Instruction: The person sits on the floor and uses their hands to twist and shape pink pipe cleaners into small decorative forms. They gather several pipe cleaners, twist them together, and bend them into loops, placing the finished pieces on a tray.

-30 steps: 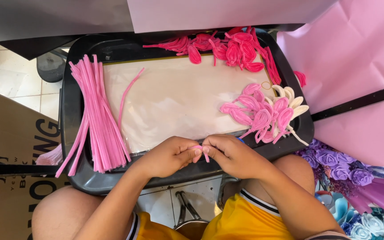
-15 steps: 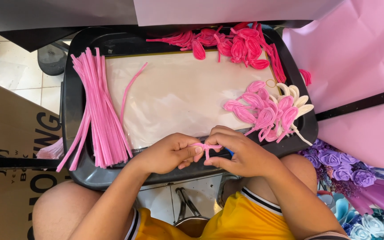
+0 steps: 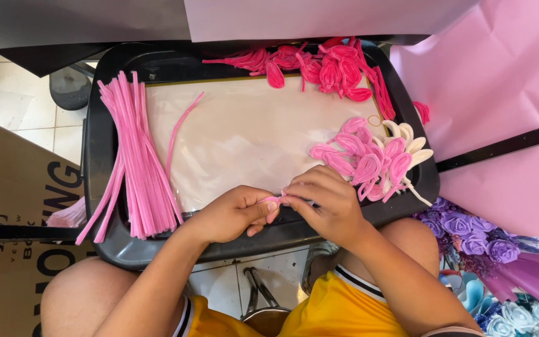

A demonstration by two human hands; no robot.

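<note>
My left hand and my right hand meet over the near edge of a black tray on my lap. Both pinch a short pink pipe cleaner piece between their fingertips; most of it is hidden by the fingers. A thick bundle of straight pink pipe cleaners lies along the tray's left side, with one loose pink pipe cleaner beside it. A heap of light pink and white looped petals sits just right of my right hand. Darker pink petals lie at the tray's far edge.
A pale sheet lines the tray. Pink wrapping paper hangs at the right, purple artificial roses and blue artificial roses below it. A cardboard box stands at the left on the tiled floor.
Both hands have stayed together at the tray's near edge, fingers working the small pink piece. The view has shifted slightly; the tray's contents have not moved.
</note>
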